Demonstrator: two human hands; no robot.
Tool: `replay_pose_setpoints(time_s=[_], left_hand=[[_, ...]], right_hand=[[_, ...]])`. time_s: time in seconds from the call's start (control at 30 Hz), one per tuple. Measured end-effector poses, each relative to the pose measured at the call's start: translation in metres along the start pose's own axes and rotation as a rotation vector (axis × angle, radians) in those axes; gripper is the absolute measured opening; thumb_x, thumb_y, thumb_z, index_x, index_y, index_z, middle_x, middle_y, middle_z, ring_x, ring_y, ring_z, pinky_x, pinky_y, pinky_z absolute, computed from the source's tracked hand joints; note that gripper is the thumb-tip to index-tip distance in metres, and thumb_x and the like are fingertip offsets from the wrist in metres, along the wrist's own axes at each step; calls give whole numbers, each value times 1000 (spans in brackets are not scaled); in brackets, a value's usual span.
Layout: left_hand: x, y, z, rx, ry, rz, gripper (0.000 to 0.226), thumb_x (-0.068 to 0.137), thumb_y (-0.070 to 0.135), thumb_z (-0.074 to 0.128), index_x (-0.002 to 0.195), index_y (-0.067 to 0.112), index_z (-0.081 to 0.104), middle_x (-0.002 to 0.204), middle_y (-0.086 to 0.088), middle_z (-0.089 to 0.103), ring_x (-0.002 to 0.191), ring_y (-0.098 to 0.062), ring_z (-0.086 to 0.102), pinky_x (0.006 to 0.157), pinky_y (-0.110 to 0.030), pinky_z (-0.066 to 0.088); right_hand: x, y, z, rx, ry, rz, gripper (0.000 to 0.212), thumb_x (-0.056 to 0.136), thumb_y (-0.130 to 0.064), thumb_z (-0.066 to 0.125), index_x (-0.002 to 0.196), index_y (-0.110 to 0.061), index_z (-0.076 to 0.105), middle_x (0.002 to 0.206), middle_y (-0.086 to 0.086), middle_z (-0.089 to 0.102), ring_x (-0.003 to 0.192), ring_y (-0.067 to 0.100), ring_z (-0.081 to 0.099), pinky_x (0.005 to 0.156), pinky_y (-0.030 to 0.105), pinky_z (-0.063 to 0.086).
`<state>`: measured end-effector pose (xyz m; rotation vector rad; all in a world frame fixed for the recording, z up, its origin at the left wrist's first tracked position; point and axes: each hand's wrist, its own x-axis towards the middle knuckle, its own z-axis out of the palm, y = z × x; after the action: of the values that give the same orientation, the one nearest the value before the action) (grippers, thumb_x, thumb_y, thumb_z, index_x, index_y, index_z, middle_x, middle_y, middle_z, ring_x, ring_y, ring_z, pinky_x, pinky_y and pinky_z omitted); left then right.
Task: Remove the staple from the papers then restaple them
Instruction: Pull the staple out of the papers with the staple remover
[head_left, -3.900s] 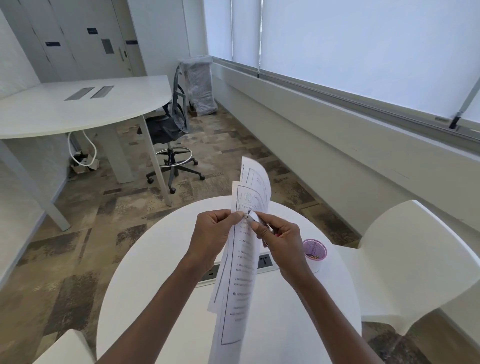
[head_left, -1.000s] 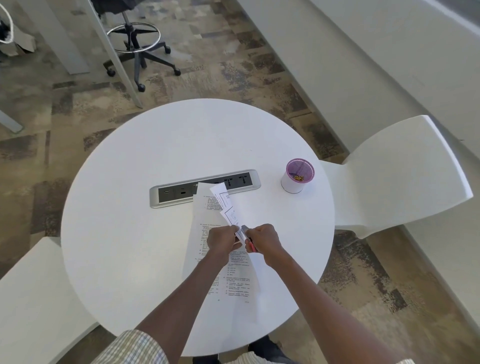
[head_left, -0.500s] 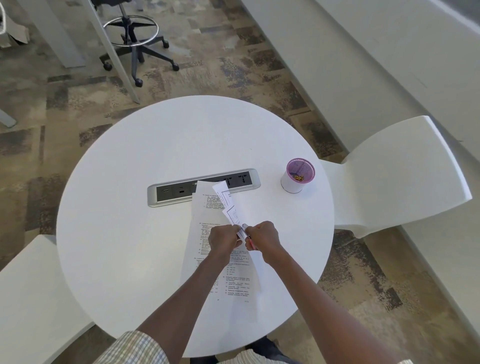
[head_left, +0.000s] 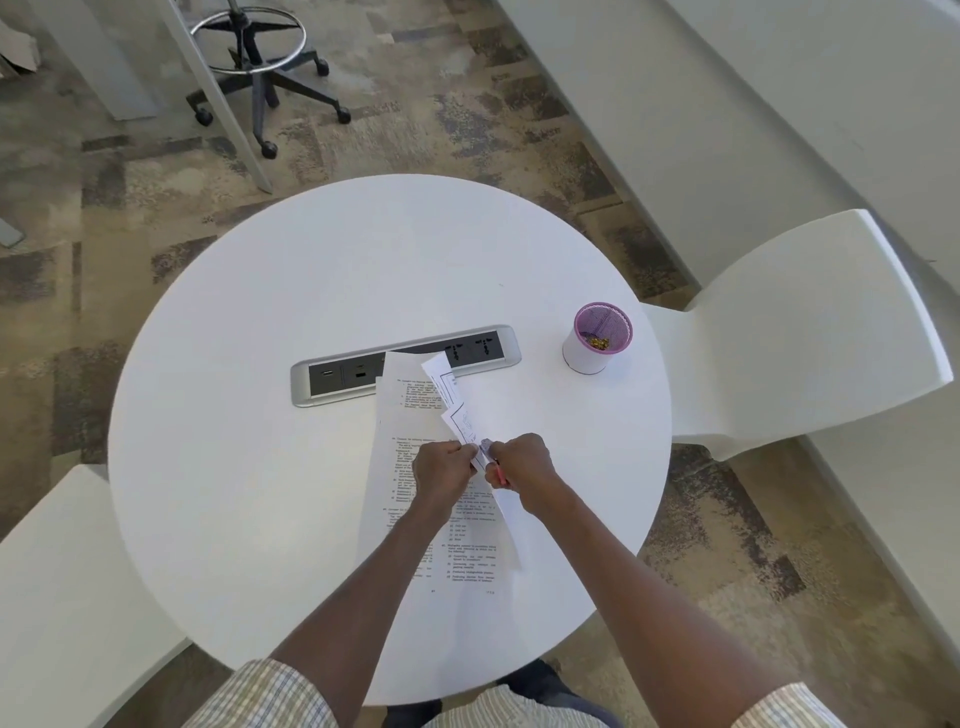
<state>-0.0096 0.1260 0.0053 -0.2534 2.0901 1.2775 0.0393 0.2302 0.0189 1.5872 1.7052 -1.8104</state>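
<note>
While my left hand (head_left: 445, 467) pinches the papers (head_left: 415, 467) over the table (head_left: 260, 364) and my right hand (head_left: 519, 462) grips a small tool (head_left: 488, 451) at the corner, yanking too hard could rip the sheets

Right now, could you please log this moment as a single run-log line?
step: staple removal | left hand: pinching papers | right hand: holding small tool at corner | papers on table

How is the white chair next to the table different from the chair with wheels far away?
The white moulded chair is solid plastic without visible wheels; the dark office chair has a star base on castors and a metal foot ring. The white one touches the round white table; the dark one stands apart.
</note>
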Motion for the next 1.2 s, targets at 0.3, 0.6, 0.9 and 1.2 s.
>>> replay_pose_setpoints(time_s=[0.3, 0.6, 0.9, 1.2], left_hand=[[3, -8, 1, -92, -16, -83, 19, 86, 9, 66, 74, -2, 75, 74, -12, 75, 69, -21, 69, 56, -23, 57], [12, -9, 8, -450, -96, -373, 13, 86, 3, 69, 95, -6, 71, 90, -19, 74, 75, -27, 70, 73, -38, 61], [10, -5, 15, -499, -42, -387, 5, 86, -7, 66, 81, -6, 67, 79, -18, 69, 66, -26, 66, 65, -34, 60], [13, -8, 19, -388, 6, -312, 21, 82, -8, 68, 64, 0, 62, 57, -11, 62, 53, -23, 55, 60, -33, 48]], right_hand=[[7, 4, -1, 382, -85, 205, 22, 90, 9, 51, 105, 18, 63, 73, 18, 59, 49, 17, 48, 37, 18, 45], [12, 12, 1, 306, -57, 166, 9, 87, 4, 58, 86, 8, 66, 68, 17, 58, 44, 18, 50, 41, 21, 46], [15, 15, -3, 342, -90, 134, 9, 87, 2, 62, 80, 6, 66, 62, 15, 57, 43, 16, 50, 40, 21, 44], [12, 15, -4, 304, -94, 84, 15, 89, -5, 66, 75, 2, 65, 59, 13, 55, 38, 15, 49, 39, 21, 43]])
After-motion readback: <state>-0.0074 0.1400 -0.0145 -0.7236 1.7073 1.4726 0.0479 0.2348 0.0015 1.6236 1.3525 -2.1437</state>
